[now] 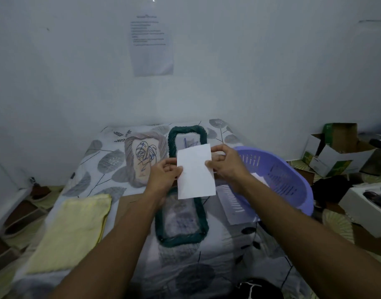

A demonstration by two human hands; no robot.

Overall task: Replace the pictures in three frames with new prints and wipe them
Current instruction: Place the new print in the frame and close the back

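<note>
Lilac basket (280, 175) crowds right; yellow cloth (73, 229) left (bedsheet (103, 169) between bare).

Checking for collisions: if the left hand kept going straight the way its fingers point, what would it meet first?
The left hand points right, across the white paper it pinches; past that, probably the right hand holding the opposite edge, though depth is unclear.

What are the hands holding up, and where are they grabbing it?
A white sheet of paper. The left hand pinches its left edge, and the right hand pinches its right edge, above the near green frame.
</note>
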